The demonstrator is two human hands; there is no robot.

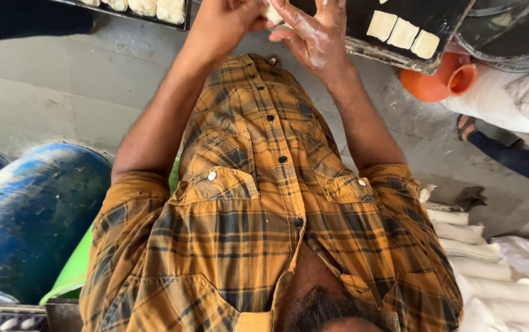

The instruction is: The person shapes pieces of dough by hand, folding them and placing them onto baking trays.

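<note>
Both my arms reach forward over my orange checked shirt to the top of the view. My left hand is closed around a small pale dough piece. My right hand, coated in flour, touches the same piece with its thumb side while its fingers stay spread apart. Just beyond the hands lies a black tray carrying flat pale dough rectangles. The upper part of both hands is cut off by the frame edge.
A second tray with dough lumps sits top left. An orange plastic jug stands under the black tray. A blue barrel is at left and stacked white sacks at right. Another person's sandalled foot rests on the concrete floor.
</note>
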